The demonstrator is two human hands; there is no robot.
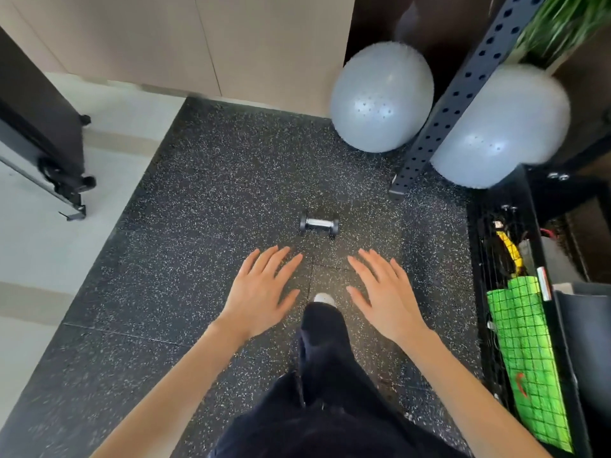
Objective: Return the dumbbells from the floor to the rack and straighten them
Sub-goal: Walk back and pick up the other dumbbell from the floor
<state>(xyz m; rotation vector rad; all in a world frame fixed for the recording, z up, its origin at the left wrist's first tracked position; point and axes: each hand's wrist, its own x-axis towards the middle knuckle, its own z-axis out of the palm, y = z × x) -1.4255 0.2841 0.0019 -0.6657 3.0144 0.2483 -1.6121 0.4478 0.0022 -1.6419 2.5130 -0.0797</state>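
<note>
A small dumbbell [319, 224] with a chrome handle and black ends lies on its side on the speckled black rubber floor [198, 226], handle running left to right. The person holds both arms forward over the floor, palms down. The left grip [261, 292] is spread, its fingers straight and fanned slightly, and the right grip [386, 297] is spread in the same way. The dumbbell sits beyond the fingertips and in the gap between the two hands, a little nearer the right one; neither hand touches it. Below the hands show a dark trouser leg [324, 352] and the toe of a white shoe [324, 299]. Farther back, two pale grey exercise balls [382, 97] stand on either side of a perforated black upright [453, 100] that meets the floor near the dumbbell. Along the right edge a black wire basket [479, 259] holds a green checked bag [525, 358].
</note>
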